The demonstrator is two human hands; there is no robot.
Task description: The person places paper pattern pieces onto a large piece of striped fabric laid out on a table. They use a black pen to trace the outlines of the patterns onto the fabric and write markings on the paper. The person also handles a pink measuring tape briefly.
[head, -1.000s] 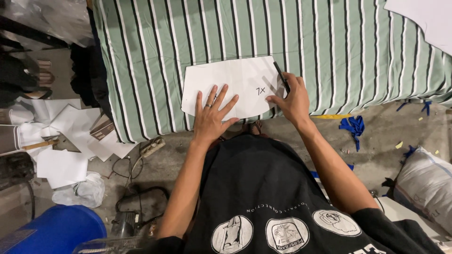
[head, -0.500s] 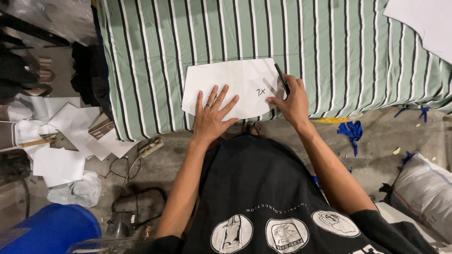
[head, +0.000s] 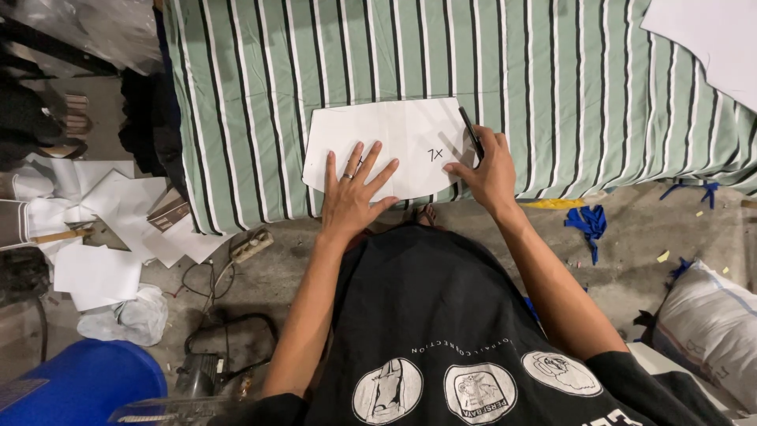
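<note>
Both hands are seen pressed on a white paper pattern piece [head: 394, 146] that is spread over green-and-white striped fabric [head: 552, 87] on the worktop. Left hand [head: 352, 189] is laid flat and open, fingers fanned, palm down on the lower middle of the paper, with nothing gripped; a ring is worn on one finger. Right hand [head: 487, 170] is curled around a dark pen [head: 471, 132], which is held at the paper's right edge, its tip pointed away from the person. The paper is thus pinned between the two hands, near the front edge of the striped fabric, with a short handwritten mark visible between them. A second white sheet [head: 710, 39] is seen at the far right corner of the fabric, well apart from the hands. Below the worktop edge, the concrete floor [head: 631, 260] is strewn with blue fabric scraps [head: 587, 221], a yellow scrap [head: 556, 203], loose white papers [head: 98, 272] at left, and a power strip [head: 251, 244] with black cables. A blue bin [head: 75, 386] is visible at lower left and a white sack [head: 706, 323] at lower right.
</note>
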